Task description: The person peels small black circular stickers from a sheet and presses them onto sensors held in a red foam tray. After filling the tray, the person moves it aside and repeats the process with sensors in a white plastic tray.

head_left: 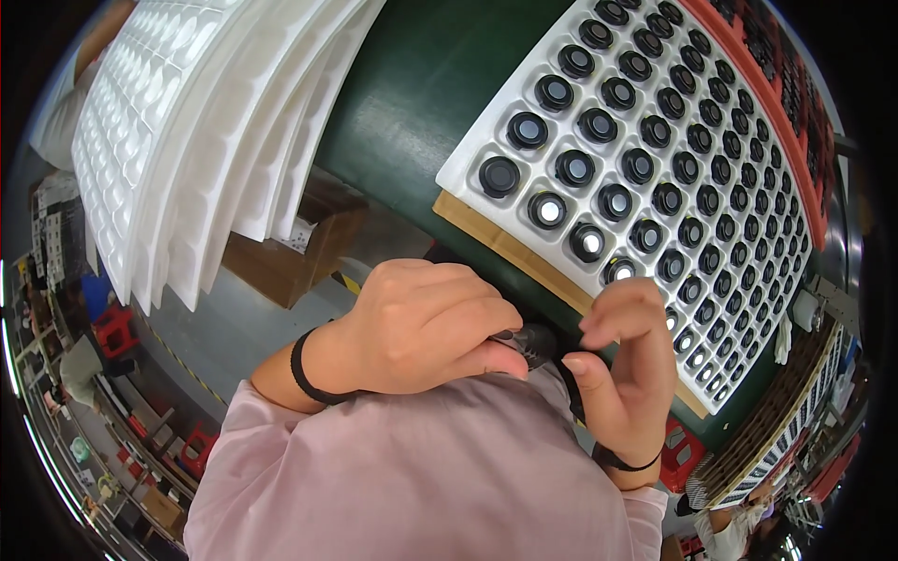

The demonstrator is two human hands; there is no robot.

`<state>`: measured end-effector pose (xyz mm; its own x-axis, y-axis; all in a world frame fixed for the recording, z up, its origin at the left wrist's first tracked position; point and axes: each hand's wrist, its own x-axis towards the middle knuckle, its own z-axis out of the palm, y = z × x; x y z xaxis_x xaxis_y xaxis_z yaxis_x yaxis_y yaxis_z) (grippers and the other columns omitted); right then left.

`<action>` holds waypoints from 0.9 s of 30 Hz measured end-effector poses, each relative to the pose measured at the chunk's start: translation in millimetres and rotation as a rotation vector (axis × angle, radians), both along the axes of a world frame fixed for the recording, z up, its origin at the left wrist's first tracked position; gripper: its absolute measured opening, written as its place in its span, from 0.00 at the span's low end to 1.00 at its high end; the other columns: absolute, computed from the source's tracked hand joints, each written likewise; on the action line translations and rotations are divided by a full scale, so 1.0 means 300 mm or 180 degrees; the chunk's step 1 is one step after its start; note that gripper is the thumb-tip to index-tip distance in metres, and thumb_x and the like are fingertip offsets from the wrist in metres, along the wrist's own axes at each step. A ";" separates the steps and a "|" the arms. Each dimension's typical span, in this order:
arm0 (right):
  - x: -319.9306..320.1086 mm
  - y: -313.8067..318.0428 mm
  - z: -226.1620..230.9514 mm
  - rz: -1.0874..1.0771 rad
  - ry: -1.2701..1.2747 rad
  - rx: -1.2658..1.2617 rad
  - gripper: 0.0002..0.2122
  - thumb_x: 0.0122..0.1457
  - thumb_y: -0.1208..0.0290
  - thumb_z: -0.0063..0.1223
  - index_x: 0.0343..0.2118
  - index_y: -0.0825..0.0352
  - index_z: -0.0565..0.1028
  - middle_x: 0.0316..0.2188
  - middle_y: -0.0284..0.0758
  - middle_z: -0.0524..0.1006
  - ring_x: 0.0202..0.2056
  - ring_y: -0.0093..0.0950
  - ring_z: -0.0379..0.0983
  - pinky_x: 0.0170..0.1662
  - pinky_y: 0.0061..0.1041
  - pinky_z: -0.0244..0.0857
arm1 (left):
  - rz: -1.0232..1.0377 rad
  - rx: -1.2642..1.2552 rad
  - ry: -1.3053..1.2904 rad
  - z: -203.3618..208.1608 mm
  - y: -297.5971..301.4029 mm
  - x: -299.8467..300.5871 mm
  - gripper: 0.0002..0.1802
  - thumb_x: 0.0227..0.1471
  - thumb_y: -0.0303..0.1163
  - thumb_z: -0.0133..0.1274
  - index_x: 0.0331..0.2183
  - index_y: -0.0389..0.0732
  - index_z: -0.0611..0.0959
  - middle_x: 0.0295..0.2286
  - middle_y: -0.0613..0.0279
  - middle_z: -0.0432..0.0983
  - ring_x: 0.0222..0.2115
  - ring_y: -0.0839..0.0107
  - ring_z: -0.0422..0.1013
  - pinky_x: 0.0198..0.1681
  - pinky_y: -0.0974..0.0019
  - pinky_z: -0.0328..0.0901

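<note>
One carton (265, 268) below — right hand (625, 374) overlaps parts (598, 125).

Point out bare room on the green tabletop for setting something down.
Free: the dark-green tabletop between the stacked white moulded plastic trays and the white plastic tray of round black parts. Crowded: that filled tray.

No legible text, labels, numbers or signs in view.

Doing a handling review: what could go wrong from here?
The right hand overlaps the filled tray's near edge in this view; moving carelessly, it might jostle the round black parts. The stacked white trays appear to jut past the green table; a bump could shift them.
</note>
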<state>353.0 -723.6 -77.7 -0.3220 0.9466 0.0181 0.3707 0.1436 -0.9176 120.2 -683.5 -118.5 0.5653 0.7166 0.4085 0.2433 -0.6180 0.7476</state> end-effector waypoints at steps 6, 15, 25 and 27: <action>-0.034 -0.007 -0.047 0.0010 0.0861 -0.0740 0.21 0.50 0.85 0.66 0.42 0.64 0.65 0.36 0.35 0.72 0.37 0.25 0.68 0.44 0.24 0.64 | -0.0031 0.0083 -0.0205 -0.029 -0.021 -0.003 0.22 0.43 0.48 0.70 0.31 0.41 0.84 0.24 0.66 0.79 0.21 0.68 0.75 0.19 0.68 0.63; -0.045 -0.018 -0.066 -0.0009 0.0735 -0.0517 0.21 0.49 0.87 0.65 0.38 0.61 0.63 0.33 0.35 0.74 0.36 0.25 0.68 0.44 0.23 0.64 | -0.0046 0.0244 -0.0070 -0.048 -0.042 -0.006 0.17 0.43 0.45 0.71 0.30 0.44 0.86 0.25 0.68 0.80 0.23 0.70 0.76 0.20 0.69 0.63; -0.051 -0.006 -0.106 0.0133 0.0395 -0.0449 0.22 0.49 0.88 0.64 0.36 0.61 0.62 0.33 0.36 0.73 0.35 0.25 0.68 0.43 0.22 0.63 | -0.0094 0.0094 -0.0006 -0.095 -0.037 -0.024 0.15 0.43 0.44 0.71 0.28 0.45 0.86 0.24 0.69 0.80 0.22 0.70 0.76 0.20 0.69 0.62; -0.057 -0.001 -0.113 0.0131 0.0398 -0.0460 0.22 0.49 0.88 0.64 0.36 0.61 0.61 0.33 0.36 0.73 0.35 0.25 0.68 0.43 0.22 0.63 | -0.0091 0.0095 -0.0051 -0.106 -0.031 -0.028 0.16 0.43 0.44 0.71 0.28 0.45 0.86 0.24 0.68 0.79 0.22 0.70 0.75 0.20 0.69 0.62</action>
<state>335.9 -723.9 -111.7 -0.3643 0.9283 -0.0749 0.2492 0.0197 -0.9683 111.6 -693.0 -150.4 0.5785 0.6877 0.4387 0.2133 -0.6466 0.7324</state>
